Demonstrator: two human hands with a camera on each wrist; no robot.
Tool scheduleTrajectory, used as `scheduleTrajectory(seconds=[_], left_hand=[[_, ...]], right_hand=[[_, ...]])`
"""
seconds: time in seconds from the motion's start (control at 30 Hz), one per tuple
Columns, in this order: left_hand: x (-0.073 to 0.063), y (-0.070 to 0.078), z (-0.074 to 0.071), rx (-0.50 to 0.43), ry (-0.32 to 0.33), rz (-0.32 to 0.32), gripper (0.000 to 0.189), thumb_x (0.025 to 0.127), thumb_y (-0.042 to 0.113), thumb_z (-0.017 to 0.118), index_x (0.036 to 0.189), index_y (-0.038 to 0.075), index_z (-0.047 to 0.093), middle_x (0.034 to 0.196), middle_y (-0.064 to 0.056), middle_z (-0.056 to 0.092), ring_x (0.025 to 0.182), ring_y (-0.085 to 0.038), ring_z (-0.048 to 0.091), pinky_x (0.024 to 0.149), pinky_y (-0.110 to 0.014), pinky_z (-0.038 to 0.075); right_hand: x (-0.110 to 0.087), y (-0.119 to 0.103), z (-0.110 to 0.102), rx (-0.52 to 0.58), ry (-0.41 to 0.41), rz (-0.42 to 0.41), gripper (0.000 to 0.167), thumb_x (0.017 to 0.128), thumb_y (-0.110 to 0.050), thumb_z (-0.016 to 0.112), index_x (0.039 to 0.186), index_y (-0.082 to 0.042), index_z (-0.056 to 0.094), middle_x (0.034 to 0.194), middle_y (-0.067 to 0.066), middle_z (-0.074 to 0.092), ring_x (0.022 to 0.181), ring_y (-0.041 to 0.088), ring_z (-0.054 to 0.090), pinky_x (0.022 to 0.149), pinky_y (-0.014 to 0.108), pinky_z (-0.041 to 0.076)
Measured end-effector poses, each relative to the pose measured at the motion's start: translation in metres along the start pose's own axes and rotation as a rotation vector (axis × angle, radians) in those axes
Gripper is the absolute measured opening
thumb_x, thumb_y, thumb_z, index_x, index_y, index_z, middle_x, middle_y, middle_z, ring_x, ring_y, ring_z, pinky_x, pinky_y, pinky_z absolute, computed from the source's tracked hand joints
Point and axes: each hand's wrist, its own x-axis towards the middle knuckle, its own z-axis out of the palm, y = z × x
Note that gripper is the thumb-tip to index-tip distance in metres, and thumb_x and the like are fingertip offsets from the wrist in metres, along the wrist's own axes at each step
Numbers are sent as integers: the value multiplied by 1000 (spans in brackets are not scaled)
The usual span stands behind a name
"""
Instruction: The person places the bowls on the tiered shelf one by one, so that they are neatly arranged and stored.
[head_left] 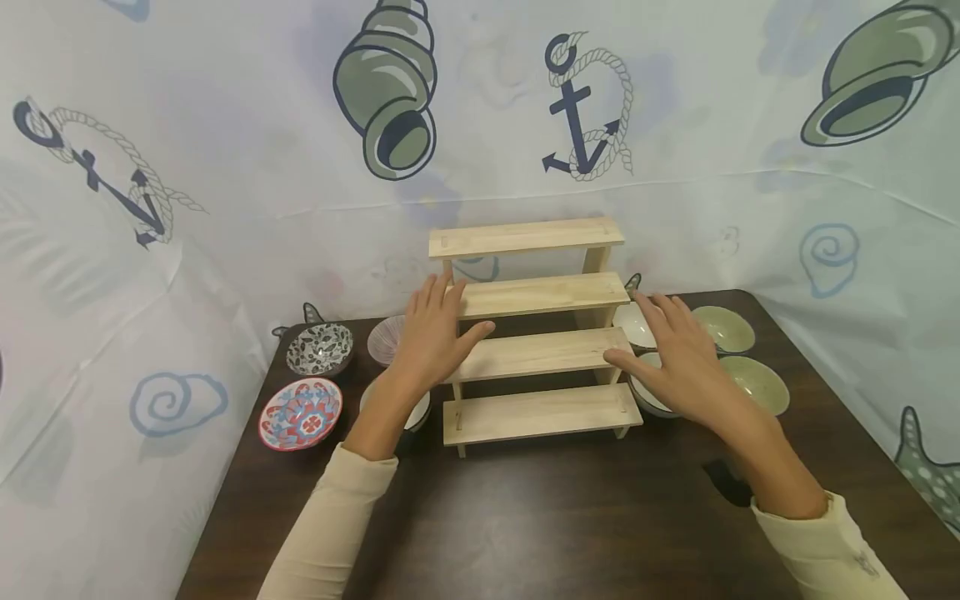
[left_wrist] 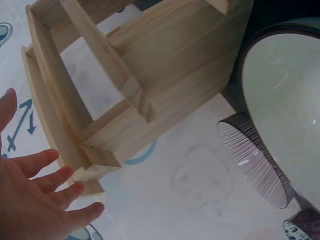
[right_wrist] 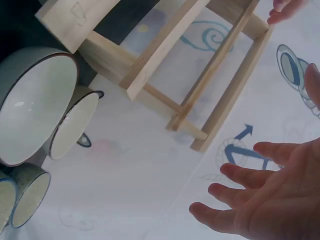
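A pale wooden stand (head_left: pixel 543 412) with stepped shelves stands on the dark table. My left hand (head_left: pixel 433 337) is raised at its left side, fingers spread and holding nothing. In the left wrist view, the fingertips overlap the ends of the upper shelves (left_wrist: pixel 95 172). On the stand's right side hovers my right hand (head_left: pixel 678 362), palm inward with fingers apart, also holding nothing. Beneath the left forearm, a white bowl (head_left: pixel 420 412) is partly hidden. White bowls (head_left: pixel 651 400) sit under the right hand, partly covered by it.
On the left are a black-and-white patterned bowl (head_left: pixel 320 348), a red-and-blue floral bowl (head_left: pixel 300 414) and a purplish striped bowl (left_wrist: pixel 252 160). Two green bowls (head_left: pixel 723 329) stand at the right. A printed white cloth (head_left: pixel 480 100) hangs behind the table (head_left: pixel 525 525). A dark object (head_left: pixel 727 482) lies near the right forearm.
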Motion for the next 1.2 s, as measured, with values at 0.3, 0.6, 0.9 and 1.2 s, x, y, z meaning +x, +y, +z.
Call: scheduleTrajectory(seconds=[0.3, 0.6, 0.9, 1.2], left_hand=[[2, -10, 9, -16, 9, -21, 81, 103, 56, 53, 163, 8, 28, 173, -17, 17, 161, -40, 11, 129, -62, 9], [0, -18, 20, -65, 28, -32, 69, 110, 47, 43, 162, 5, 31, 173, -16, 15, 162, -36, 10, 130, -56, 11], [2, -29, 27, -73, 106, -23, 57, 112, 36, 43, 158, 2, 40, 167, -19, 32, 159, -36, 23, 129, -54, 22], [1, -30, 33, -87, 171, 14, 56, 111, 35, 46, 155, 0, 44, 164, -20, 38, 157, -36, 29, 126, -57, 26]], right_hand=[[-20, 16, 1, 47, 8, 54, 102, 96, -57, 66, 166, -6, 12, 167, 34, 14, 154, 59, 10, 115, 81, 13], [-30, 36, 9, 97, 26, 67, 102, 96, -53, 68, 166, -5, 10, 166, 35, 15, 153, 58, 14, 112, 79, 20], [-33, 47, 17, 125, 66, 55, 102, 95, -47, 72, 165, -2, 13, 164, 36, 18, 151, 57, 16, 110, 80, 21], [-40, 65, 27, 115, 113, 75, 100, 96, -45, 71, 163, 2, 15, 163, 38, 20, 149, 60, 19, 111, 80, 22]])
